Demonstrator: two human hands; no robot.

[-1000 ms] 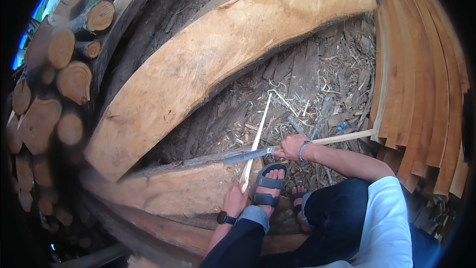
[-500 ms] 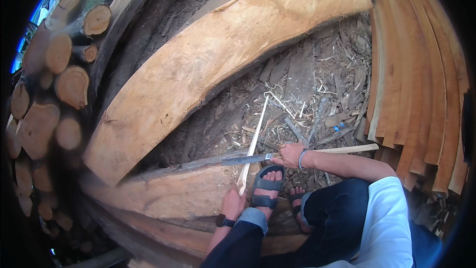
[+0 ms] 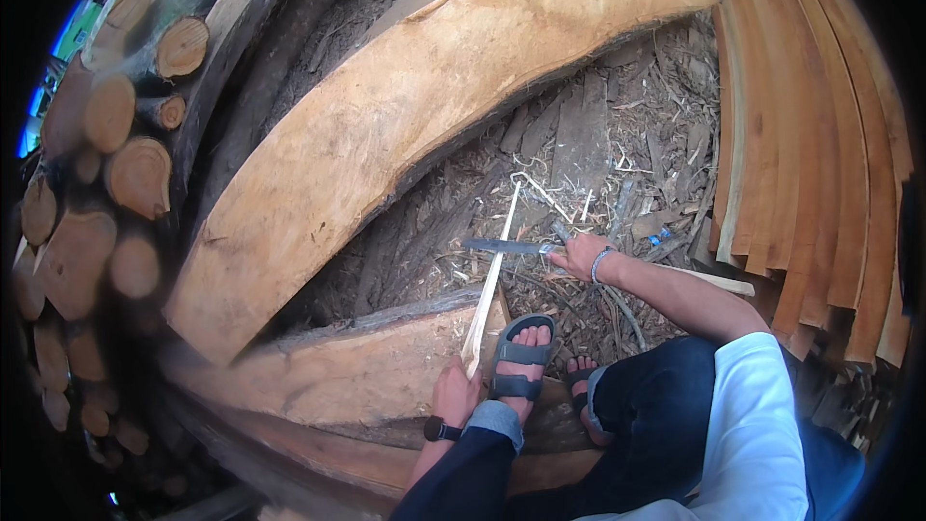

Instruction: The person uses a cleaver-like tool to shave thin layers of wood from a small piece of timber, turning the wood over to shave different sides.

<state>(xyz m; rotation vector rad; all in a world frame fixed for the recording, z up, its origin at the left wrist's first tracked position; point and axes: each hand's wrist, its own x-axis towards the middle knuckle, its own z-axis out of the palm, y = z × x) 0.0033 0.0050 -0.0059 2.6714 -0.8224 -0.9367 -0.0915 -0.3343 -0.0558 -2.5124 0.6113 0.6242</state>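
My left hand (image 3: 456, 393), a dark watch on its wrist, grips the lower end of a long pale wooden strip (image 3: 491, 289) beside my left sandal. The strip slants up and away across the end of a sawn slab (image 3: 386, 352), with a thin bent sliver (image 3: 542, 195) at its far tip. In my right hand (image 3: 584, 256) is a knife; its blade (image 3: 506, 246) lies across the strip's upper part. The knife's long pale handle (image 3: 719, 280) passes behind my right forearm and sticks out to the right. Both hands are closed.
A big curved slab (image 3: 434, 106) spans the ground ahead. Stacked logs (image 3: 140, 174) stand at the left, and curved sawn boards (image 3: 801, 135) lean at the right. Bark and shavings (image 3: 617, 174) cover the ground. My sandalled left foot (image 3: 524, 357) is close beside the strip.
My right hand has moved away from me and slightly right, taking the knife blade farther up the strip. The left hand has stayed at the strip's lower end.
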